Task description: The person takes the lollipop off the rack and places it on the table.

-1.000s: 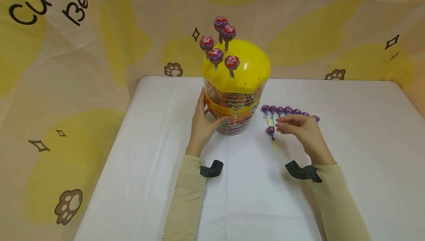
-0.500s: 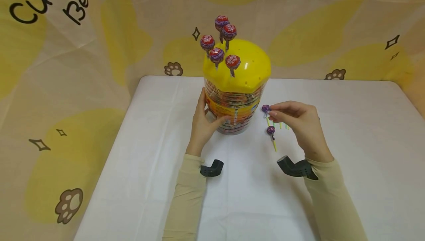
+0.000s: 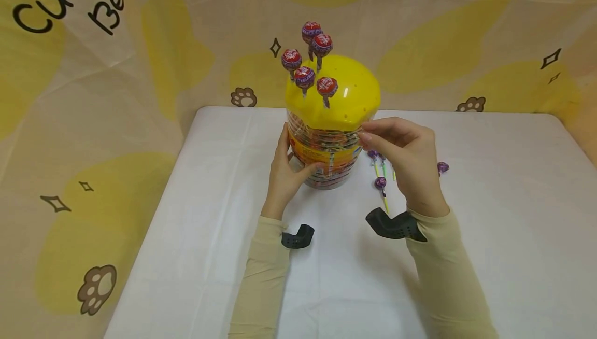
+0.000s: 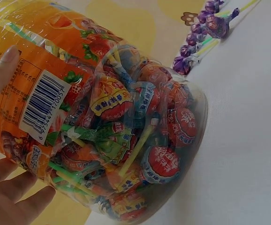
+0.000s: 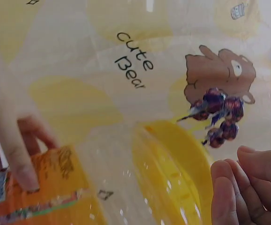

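The left hand (image 3: 290, 177) curls round the candy jar (image 3: 328, 147) on the white table (image 3: 210, 277), the right hand (image 3: 408, 157) bunches its fingertips near the jar's right side, pinching what, if anything, I can't tell, five lollipops (image 3: 304, 77) top the yellow lid (image 3: 354, 93), and purple lollipops (image 3: 380, 183) lie to the right.

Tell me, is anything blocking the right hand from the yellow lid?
Nothing visible stands between the right hand and the yellow lid. In the head view, five lollipops stand up at the lid's left side, away from the hand.
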`<act>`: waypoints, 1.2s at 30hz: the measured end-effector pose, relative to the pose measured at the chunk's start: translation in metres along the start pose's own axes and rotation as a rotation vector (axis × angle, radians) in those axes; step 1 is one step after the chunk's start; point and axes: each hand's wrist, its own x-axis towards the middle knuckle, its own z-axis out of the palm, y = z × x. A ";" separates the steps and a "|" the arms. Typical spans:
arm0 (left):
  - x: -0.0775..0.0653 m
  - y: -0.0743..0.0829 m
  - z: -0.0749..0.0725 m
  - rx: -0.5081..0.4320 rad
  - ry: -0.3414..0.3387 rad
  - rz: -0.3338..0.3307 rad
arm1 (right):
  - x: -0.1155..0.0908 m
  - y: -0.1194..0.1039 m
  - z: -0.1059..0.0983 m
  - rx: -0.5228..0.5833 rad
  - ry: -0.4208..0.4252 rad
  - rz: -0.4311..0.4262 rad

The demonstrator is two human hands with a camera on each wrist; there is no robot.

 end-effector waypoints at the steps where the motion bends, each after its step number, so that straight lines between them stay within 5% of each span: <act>1: 0.000 0.000 0.000 0.002 0.000 -0.002 | 0.001 -0.001 0.003 0.009 0.004 -0.011; 9: 0.000 0.002 -0.001 -0.012 -0.009 -0.036 | 0.009 -0.009 0.028 -0.047 0.060 -0.066; 18: -0.002 0.003 -0.002 -0.010 -0.009 -0.047 | 0.021 -0.006 0.050 -0.220 0.096 -0.255; 36: 0.000 0.001 -0.001 0.014 -0.009 -0.055 | 0.033 -0.006 0.060 -0.307 0.134 -0.308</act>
